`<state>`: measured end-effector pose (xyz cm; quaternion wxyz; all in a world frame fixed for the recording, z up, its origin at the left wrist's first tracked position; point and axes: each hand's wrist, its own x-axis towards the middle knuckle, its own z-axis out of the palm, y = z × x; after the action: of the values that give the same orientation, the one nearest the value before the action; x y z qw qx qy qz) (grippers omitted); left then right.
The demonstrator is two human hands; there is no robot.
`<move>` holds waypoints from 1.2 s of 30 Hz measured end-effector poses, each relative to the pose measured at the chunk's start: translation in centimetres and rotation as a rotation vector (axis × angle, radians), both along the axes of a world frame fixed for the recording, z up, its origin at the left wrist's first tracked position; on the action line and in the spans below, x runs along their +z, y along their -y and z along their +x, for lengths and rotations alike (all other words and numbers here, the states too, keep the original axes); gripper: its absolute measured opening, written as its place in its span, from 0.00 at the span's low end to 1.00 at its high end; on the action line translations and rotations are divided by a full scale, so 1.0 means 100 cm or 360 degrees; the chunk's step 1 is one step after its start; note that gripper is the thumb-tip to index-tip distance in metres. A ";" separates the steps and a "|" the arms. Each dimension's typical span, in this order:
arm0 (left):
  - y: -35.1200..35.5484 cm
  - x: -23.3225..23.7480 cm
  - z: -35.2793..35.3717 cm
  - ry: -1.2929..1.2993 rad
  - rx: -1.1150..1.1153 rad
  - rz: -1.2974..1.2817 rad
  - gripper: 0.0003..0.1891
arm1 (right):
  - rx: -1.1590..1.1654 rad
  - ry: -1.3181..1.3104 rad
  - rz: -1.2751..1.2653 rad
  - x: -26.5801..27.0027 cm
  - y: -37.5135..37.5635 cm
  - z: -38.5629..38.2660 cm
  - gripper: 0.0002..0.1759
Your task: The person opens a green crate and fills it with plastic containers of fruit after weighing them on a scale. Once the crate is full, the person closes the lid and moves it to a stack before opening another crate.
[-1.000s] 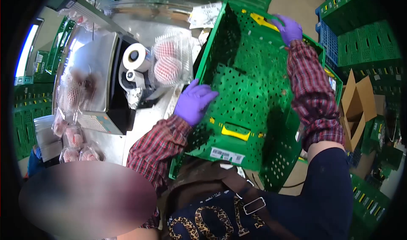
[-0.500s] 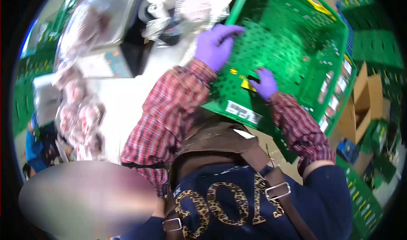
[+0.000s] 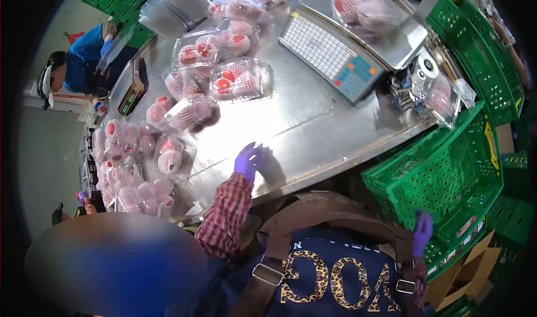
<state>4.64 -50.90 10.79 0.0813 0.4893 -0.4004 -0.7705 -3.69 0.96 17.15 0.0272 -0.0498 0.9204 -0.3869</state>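
Observation:
My left hand (image 3: 246, 161), in a purple glove, is over the near edge of the steel table (image 3: 313, 132), empty, its fingers apart and pointing right. Purple-gloved too, my right hand (image 3: 423, 231) is low at the right, beside the near side of a green perforated crate (image 3: 430, 174); its fingers point up and nothing shows in them. Ahead of my left hand are clear plastic packs (image 3: 240, 81) of red fruit in pink foam nets. More netted fruit packs (image 3: 137, 188) are piled at the table's left end.
A scale with a large keypad (image 3: 330, 51) bears a fruit pack (image 3: 366, 9). Right of it, a label roll (image 3: 428, 65) and another pack (image 3: 442, 96) sit by the table edge. Clear trays (image 3: 176, 9) are stacked at the back. A cardboard box (image 3: 464, 272) stands low right. A person (image 3: 84, 59) works across the table.
My view has swung left, bringing the table and fruit packs into sight. Both hands have come out of the green crate, the left one to over the table, the right one to the crate's side.

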 end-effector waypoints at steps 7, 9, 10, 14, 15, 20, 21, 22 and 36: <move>0.076 -0.072 -0.086 -0.0693 0.0129 0.0944 0.16 | -0.0066 0.0287 -0.0875 0.069 0.158 -0.108 0.14; 0.065 -0.052 -0.124 -0.0663 0.0407 0.0630 0.15 | 0.0043 0.0332 -0.0950 0.082 0.200 -0.137 0.18; 0.082 -0.088 -0.139 -0.0867 0.0421 0.0575 0.15 | 0.0128 0.0288 -0.0992 0.079 0.214 -0.158 0.20; 0.116 -0.135 -0.157 -0.0793 0.0533 0.0744 0.07 | 0.0020 0.0215 -0.1044 0.076 0.245 -0.266 0.23; 0.122 -0.144 -0.140 -0.0543 -0.0004 -0.0329 0.07 | -0.0007 0.0159 -0.1040 0.075 0.250 -0.294 0.23; 0.067 -0.005 -0.084 -0.0960 0.0580 0.0117 0.03 | 0.0491 0.0112 -0.0856 -0.011 0.242 -0.446 0.22; 0.062 0.012 -0.070 -0.1020 0.0591 0.0182 0.03 | 0.0559 0.0255 -0.0817 -0.004 0.243 -0.445 0.21; 0.054 0.033 -0.062 -0.0995 0.0628 0.0384 0.03 | 0.0627 0.0395 -0.0770 0.004 0.244 -0.444 0.20; -0.045 0.098 -0.307 -0.1358 -0.0337 0.0333 0.05 | -0.0085 0.0860 -0.2406 0.074 0.151 -0.166 0.13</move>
<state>-26.05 -46.37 20.61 0.1099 0.0897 -0.2987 -0.9437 -20.26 -14.18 24.55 0.1987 0.0626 0.3717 -0.9047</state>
